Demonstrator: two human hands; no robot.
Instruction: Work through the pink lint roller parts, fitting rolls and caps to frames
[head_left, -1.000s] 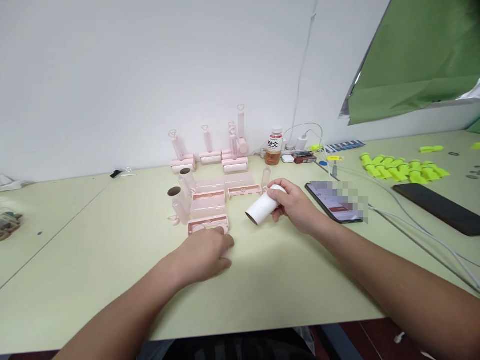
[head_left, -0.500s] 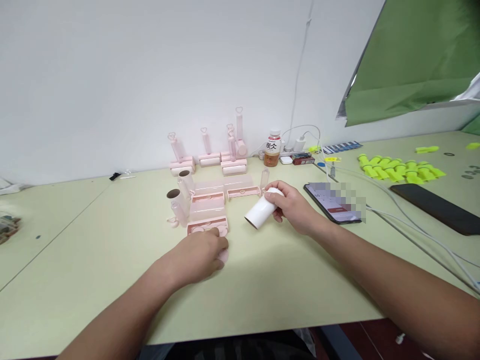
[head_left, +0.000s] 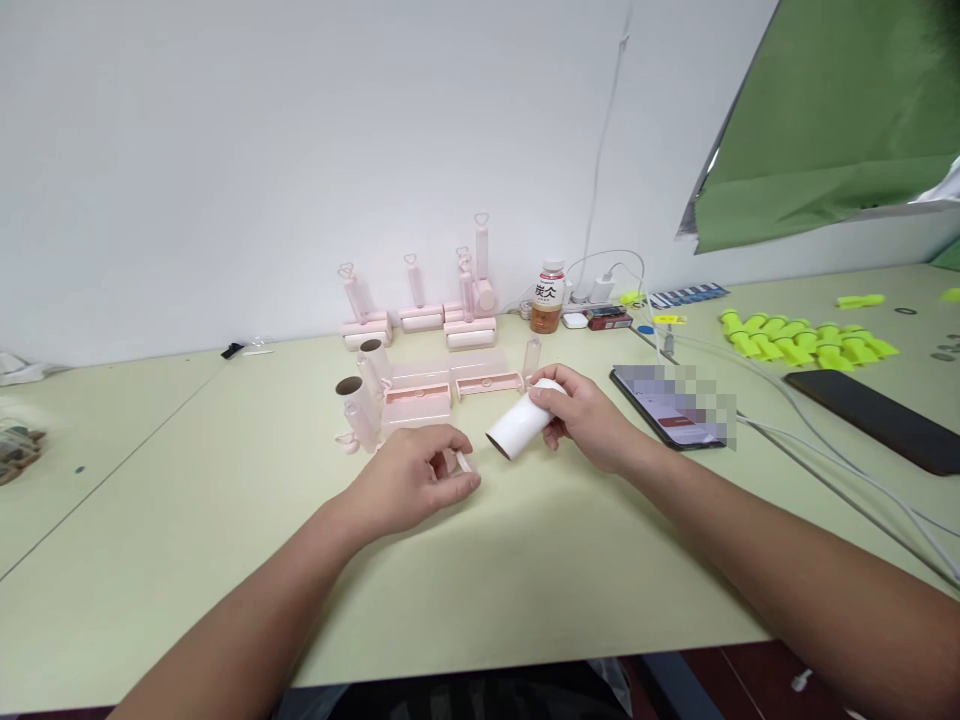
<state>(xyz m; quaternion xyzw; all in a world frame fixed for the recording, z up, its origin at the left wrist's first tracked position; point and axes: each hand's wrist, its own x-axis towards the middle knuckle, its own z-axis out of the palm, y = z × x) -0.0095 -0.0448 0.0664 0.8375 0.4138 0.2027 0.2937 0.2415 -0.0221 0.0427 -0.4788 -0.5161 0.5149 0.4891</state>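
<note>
My right hand holds a white paper roll tilted, its open end facing left and down. My left hand is raised off the pale green table and pinches a small clear pink plastic piece between thumb and fingers, close to the roll's open end. Behind my left hand lie several pink tray-like parts and upright rolls on pink handles. My left hand hides the nearest pink tray.
Assembled pink rollers stand by the wall next to a drink bottle. A phone and white cables lie to the right, with yellow-green parts and a dark tablet beyond.
My left hand has lifted from the table with a small pink piece and moved right toward the roll. My right hand has kept the roll almost still.
</note>
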